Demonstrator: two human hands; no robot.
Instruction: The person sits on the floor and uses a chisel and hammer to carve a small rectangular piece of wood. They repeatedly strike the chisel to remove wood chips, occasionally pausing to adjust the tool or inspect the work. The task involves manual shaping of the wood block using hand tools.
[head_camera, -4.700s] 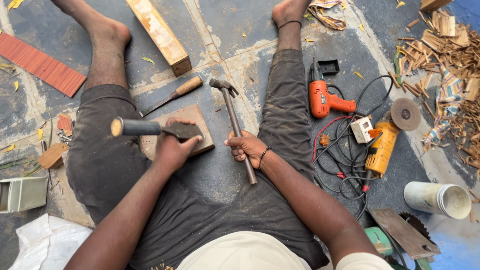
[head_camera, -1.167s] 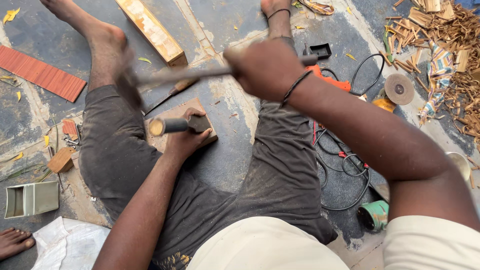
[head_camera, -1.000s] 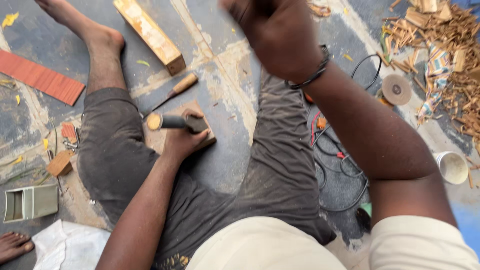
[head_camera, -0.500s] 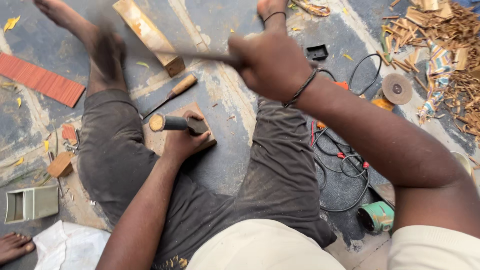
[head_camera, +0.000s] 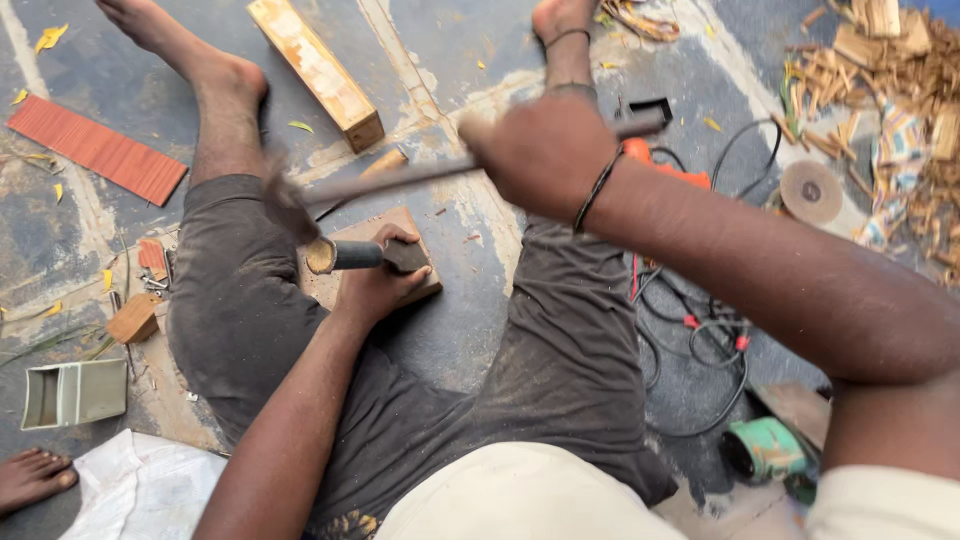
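I sit on the floor with my legs apart. My left hand (head_camera: 380, 285) grips a dark chisel (head_camera: 345, 255) with a round wooden butt, held flat on a small wooden board (head_camera: 375, 232) between my thighs. My right hand (head_camera: 545, 150) is shut on a hammer (head_camera: 400, 178) whose long handle runs left. Its blurred head (head_camera: 283, 200) hangs just above and left of the chisel's butt. A second chisel with a wooden handle (head_camera: 380, 165) lies on the floor behind the board.
A wooden block (head_camera: 318, 72) lies ahead between my feet. A red ridged strip (head_camera: 98, 148) is at left, a small open box (head_camera: 75, 392) and another person's foot (head_camera: 30, 478) at lower left. An orange drill (head_camera: 660, 165), cables (head_camera: 700, 330), a grinding disc (head_camera: 810, 190) and wood scraps (head_camera: 890, 80) are at right.
My right hand raised the hammer high, then swung it down and left; its head is now near the chisel's butt. My left hand kept the chisel on the board.
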